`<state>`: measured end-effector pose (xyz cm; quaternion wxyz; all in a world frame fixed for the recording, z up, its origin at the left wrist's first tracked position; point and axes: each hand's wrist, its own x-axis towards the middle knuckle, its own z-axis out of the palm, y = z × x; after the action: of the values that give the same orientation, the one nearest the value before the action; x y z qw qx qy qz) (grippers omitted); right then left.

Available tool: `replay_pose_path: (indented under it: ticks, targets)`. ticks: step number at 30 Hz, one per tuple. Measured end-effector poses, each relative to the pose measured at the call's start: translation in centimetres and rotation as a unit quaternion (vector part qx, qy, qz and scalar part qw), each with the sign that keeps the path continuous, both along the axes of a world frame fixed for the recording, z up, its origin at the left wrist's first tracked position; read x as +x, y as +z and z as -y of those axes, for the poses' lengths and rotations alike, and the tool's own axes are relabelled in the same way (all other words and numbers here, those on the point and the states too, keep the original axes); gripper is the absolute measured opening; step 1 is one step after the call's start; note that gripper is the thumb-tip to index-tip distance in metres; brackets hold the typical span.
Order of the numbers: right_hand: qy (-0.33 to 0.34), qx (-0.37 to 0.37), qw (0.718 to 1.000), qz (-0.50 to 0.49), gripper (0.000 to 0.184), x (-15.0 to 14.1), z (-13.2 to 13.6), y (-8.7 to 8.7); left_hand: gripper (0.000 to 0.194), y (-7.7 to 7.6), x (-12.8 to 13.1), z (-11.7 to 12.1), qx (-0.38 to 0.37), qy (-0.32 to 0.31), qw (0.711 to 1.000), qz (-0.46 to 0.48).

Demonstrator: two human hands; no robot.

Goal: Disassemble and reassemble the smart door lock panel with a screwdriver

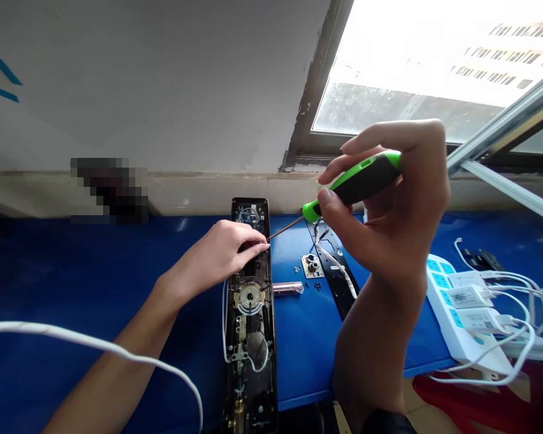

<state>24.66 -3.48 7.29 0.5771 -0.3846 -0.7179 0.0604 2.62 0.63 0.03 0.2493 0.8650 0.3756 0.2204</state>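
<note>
My left hand (219,250) lies over the upper part of an opened electronic door lock (251,337), its fingertips together at the lock's right edge. Whether they pinch something small there, I cannot tell. My right hand (389,211) grips a green-and-black screwdriver (355,184) in the air, with its thin shaft slanting down to a tip right by my left fingertips. Below that hand lie a black metal mounting plate (337,280) with a white wire, a small lock part (312,266), several tiny screws (306,277) and a pinkish tube (288,288).
All this sits on a blue table (72,277). A white power strip (447,295) with plugged-in chargers and white cables stands at right. Another white cable (95,337) crosses my left forearm. A metal rail (511,120) juts in at upper right, before a window.
</note>
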Motion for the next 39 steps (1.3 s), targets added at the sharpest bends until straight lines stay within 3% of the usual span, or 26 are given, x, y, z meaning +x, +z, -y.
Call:
replay_pose_path:
  ticks: [4,9,16,23,27,39]
  targets:
    - [0.018,-0.045,0.997,0.058,0.037,1.1,0.3,0.3,0.029,0.4,0.0,0.6,-0.004,0.004,1.000,-0.020]
    - [0.022,-0.166,0.969,0.181,0.039,3.1,0.6,0.7,0.026,0.7,0.8,1.5,-0.010,-0.022,0.999,-0.028]
    - [0.018,-0.258,0.941,0.218,0.041,6.0,0.6,0.4,0.024,1.2,4.6,1.1,-0.010,-0.083,0.993,-0.087]
    - [0.013,-0.294,0.935,0.197,0.038,8.9,1.2,0.0,0.018,0.7,10.2,-1.2,-0.001,-0.113,0.964,-0.240]
    - [0.000,-0.301,0.936,0.184,0.037,9.7,1.3,-0.2,0.027,-0.3,12.4,-2.3,0.004,-0.128,0.938,-0.321]
    - [0.009,-0.299,0.938,0.177,0.036,10.0,1.2,-0.4,0.017,-2.6,14.5,-3.7,-0.036,-0.144,0.920,-0.362]
